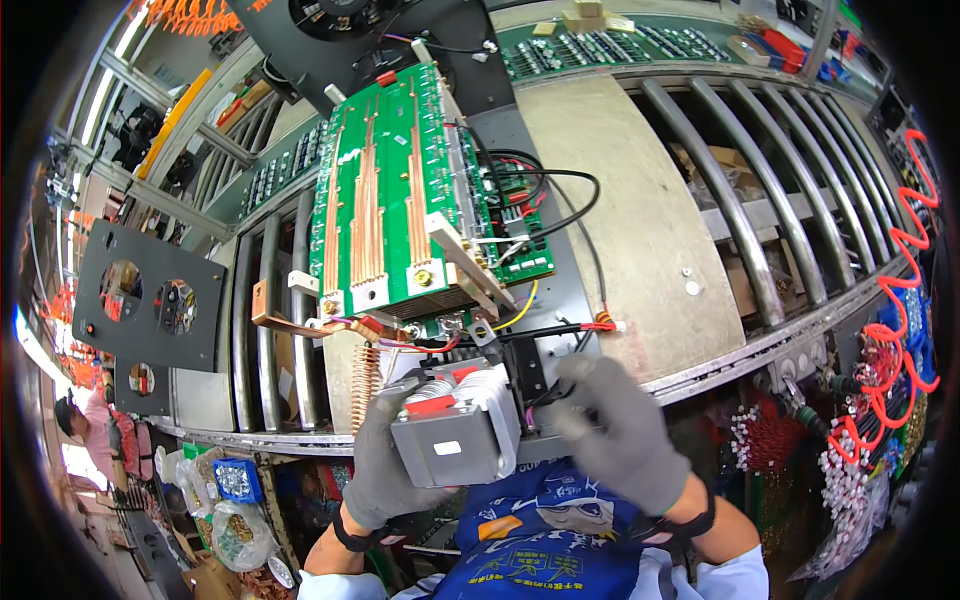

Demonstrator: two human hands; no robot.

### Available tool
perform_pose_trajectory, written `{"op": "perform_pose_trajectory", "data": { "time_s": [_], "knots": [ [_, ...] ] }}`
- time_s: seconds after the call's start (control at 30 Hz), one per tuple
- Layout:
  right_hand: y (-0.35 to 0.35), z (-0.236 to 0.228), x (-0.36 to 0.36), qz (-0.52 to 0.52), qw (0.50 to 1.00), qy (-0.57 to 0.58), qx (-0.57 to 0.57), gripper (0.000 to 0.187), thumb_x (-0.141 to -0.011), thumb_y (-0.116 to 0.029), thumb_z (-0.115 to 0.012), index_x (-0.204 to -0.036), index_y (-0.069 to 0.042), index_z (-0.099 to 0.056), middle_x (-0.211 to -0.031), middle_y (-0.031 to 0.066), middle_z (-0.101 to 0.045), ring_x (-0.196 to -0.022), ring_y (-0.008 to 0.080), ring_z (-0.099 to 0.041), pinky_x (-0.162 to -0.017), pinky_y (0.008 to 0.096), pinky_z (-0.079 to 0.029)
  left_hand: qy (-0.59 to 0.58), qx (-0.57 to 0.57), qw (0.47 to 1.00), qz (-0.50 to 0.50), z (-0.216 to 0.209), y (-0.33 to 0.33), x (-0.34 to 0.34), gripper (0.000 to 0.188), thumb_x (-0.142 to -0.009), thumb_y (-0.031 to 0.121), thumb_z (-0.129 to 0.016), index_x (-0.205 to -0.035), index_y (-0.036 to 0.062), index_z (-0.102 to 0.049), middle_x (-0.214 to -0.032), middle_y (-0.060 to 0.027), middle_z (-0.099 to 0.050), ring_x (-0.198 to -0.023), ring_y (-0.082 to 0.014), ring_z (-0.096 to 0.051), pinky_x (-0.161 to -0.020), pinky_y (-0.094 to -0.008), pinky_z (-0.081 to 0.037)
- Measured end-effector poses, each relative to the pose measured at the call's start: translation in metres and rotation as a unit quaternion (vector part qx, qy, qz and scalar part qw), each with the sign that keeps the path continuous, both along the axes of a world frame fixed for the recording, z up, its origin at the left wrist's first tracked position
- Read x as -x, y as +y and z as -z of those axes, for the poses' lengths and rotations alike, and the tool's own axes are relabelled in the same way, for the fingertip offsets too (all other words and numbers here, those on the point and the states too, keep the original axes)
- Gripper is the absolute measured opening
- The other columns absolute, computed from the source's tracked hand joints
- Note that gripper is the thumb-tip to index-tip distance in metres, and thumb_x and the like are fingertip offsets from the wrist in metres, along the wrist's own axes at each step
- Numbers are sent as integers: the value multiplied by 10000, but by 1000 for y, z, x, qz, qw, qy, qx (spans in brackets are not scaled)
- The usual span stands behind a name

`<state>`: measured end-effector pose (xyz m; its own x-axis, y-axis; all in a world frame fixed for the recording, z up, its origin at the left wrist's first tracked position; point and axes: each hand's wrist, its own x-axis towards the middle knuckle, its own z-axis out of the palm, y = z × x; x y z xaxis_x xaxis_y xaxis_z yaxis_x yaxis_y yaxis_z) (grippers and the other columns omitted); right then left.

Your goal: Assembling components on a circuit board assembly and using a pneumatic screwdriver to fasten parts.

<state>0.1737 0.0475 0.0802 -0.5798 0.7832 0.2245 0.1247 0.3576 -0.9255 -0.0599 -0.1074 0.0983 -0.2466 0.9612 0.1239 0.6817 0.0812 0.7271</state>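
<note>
A heavy transformer (452, 425) with a grey metal core, pale windings and red patches stands at the near edge of the bench. My left hand (385, 455), in a grey glove, is closed around its left side, with the fingers partly hidden behind it. To the right of the transformer, my gloved right hand (622, 432) is raised with its fingers curled together beside black wires. The hand is slightly blurred, and what its fingertips hold cannot be made out. Beyond both hands lies a large green circuit board (385, 190) with copper bars, mounted on a dark metal chassis.
A copper coil (364, 388) stands left of the transformer. Black cables (575, 195) loop out right of the board. Metal rollers (740, 190) flank a worn bench plate (640, 230). A dark panel with round holes (150, 300) leans at left; a red coiled hose (905, 260) hangs at right.
</note>
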Motion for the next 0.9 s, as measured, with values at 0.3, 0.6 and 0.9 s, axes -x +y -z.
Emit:
{"op": "perform_pose_trajectory", "data": {
  "time_s": [0.3,0.6,0.9],
  "knots": [
    [98,41,20,-139,964,-214,-78,247,-867,-188,-694,-1078,-59,-699,-970,154,-684,-886,362,-671,-795,449,-537,-69,15,998,5,-5,9,2,878,-628,319,-938,-1312,-25,-509,-1173,-220,-637,-1034,-375,-669,-907,-440,-536],
    [121,47,43,-196,932,-300,-61,254,-838,-226,-706,-1049,-83,-700,-950,127,-700,-897,328,-691,-802,436,-543,103,-67,990,71,-11,14,8,889,-666,282,-931,-1344,-50,-462,-1179,-257,-612,-1015,-412,-659,-859,-449,-546],
    [112,60,52,-107,942,-274,-161,183,-824,-186,-721,-961,-76,-671,-859,122,-643,-813,345,-662,-728,456,-529,52,-54,995,66,-8,12,13,907,-673,328,-927,-1349,-60,-462,-1208,-279,-616,-1006,-420,-668,-846,-465,-556]
  ]
}}
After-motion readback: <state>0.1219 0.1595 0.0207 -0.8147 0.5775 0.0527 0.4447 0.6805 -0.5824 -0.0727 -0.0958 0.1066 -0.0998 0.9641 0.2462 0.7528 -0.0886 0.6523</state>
